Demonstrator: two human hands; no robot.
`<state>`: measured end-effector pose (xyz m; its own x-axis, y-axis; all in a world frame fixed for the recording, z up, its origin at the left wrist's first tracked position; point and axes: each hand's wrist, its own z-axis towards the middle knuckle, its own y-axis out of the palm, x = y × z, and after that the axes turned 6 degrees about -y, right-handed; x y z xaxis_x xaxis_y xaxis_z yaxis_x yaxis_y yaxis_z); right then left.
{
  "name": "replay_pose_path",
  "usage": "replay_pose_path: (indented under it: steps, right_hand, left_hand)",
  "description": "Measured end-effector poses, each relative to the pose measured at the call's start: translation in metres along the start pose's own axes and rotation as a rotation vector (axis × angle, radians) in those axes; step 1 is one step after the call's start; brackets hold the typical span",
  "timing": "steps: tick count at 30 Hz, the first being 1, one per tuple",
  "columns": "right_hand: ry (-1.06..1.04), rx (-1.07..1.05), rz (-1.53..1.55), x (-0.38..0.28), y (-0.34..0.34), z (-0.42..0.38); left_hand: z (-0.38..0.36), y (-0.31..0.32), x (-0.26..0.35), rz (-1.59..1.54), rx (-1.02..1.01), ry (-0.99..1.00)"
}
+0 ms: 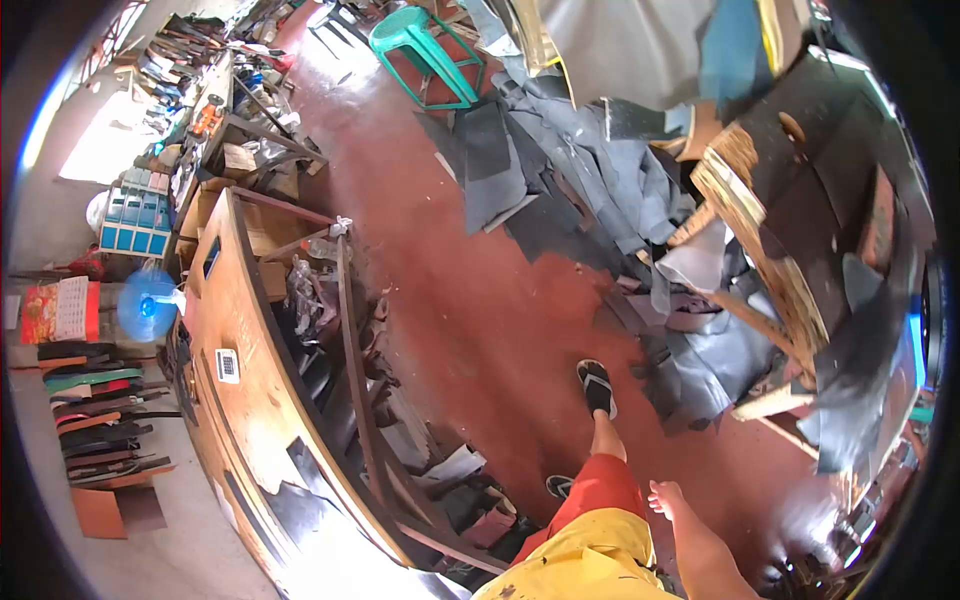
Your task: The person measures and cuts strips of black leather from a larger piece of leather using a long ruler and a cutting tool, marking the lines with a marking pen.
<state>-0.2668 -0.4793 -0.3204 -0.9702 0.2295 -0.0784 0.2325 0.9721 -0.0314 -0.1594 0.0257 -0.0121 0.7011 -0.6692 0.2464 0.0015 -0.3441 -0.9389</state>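
My right hand [667, 497] hangs beside my red shorts [605, 497], over the red floor. Its fingers are loosely bent and a little apart, with nothing visible in them. The closest things to it are my shorts and the dark sheets [715, 370] heaped on the floor to the right. My left hand is out of view. On my left runs a long wooden table [235, 310] bearing a small white calculator [228, 366], a dark flat phone-like object [212, 258] and dark pieces of sheet [300, 505].
Red floor [450, 290] stretches ahead between table and heaps. A green plastic stool [425, 50] stands at the far end. Rough wooden beams [775, 270] prop up more sheets on the right. A blue fan [147, 305] and hanging strips [105, 420] are by the left wall.
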Motion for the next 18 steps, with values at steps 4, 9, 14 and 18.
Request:
replay_pose_path:
  steps: [4, 9, 14, 18]
  right_hand:
    - [-0.139, -0.031, 0.141, -0.079, -0.007, 0.010]
    - [-0.391, 0.030, 0.077, -0.212, 0.014, -0.027]
    - [-0.471, 0.018, 0.092, -0.273, 0.034, -0.025]
    - [-0.388, 0.045, -0.019, -0.286, 0.040, -0.018]
  left_hand:
    - [0.012, -0.005, 0.039, 0.000, -0.014, -0.053]
    - [0.028, -0.010, 0.074, -0.023, -0.029, -0.078]
    - [0.054, -0.013, 0.097, -0.059, -0.053, -0.066]
    - [0.082, -0.015, 0.103, -0.110, -0.081, -0.065]
